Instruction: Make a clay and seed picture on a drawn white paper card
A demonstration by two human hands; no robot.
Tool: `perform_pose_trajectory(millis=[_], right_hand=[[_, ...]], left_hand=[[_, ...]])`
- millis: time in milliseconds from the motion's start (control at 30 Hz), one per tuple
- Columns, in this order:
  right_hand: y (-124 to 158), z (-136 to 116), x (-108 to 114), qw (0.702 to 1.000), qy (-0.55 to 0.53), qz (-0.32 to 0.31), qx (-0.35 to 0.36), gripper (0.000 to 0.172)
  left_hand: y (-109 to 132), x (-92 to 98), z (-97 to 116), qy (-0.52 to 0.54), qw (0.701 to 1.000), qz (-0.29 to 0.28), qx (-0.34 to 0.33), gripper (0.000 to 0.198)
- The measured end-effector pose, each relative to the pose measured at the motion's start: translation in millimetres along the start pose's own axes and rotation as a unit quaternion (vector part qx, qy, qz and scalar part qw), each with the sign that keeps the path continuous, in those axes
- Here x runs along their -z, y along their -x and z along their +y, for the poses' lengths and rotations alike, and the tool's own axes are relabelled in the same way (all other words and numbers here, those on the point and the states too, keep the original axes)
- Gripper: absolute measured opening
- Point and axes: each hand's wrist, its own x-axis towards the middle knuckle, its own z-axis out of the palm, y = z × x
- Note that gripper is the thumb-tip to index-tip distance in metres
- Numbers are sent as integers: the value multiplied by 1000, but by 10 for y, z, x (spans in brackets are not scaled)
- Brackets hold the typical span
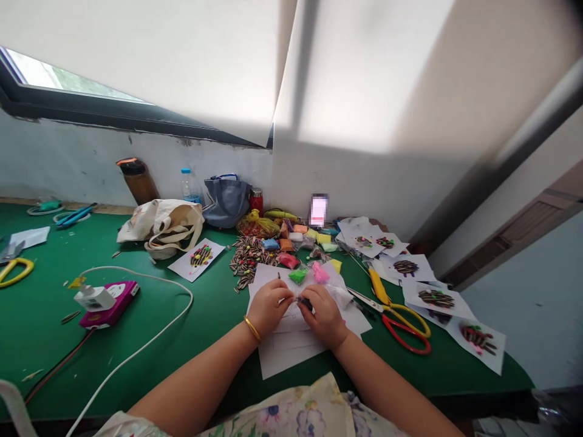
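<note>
Over white paper sheets (282,358), my two hands meet fingertip to fingertip. My right hand (325,315) is closed, gripping a small dark lump (305,301) between thumb and fingers. My left hand (269,306), with a gold bangle at its wrist, pinches right beside the lump; what its fingertips hold is too small to make out. Just beyond the hands lie a green clay piece (297,276) and a pink clay piece (320,272). Faint lines are drawn on the paper under the fingers.
Sunflower seeds (250,261) are heaped behind the paper, beside several clay packets (286,244). Scissors (405,325) and a yellow-handled cutter (378,286) lie right, near seed-decorated sheets (436,298). Left are a purple power strip (112,306), a white cable (159,337) and a cloth bag (159,221).
</note>
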Motion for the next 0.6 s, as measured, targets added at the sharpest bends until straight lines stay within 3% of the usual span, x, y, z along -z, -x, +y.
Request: perform_pose_trajectory(millis=[400, 600], right_hand=[[10, 3, 7, 1000, 6, 3, -4, 13], [18, 111, 23, 996, 67, 42, -45, 13]], left_hand=[[-2, 5, 0, -40, 998, -41, -10, 9], [-11, 38, 8, 6, 1000, 19, 5, 18]])
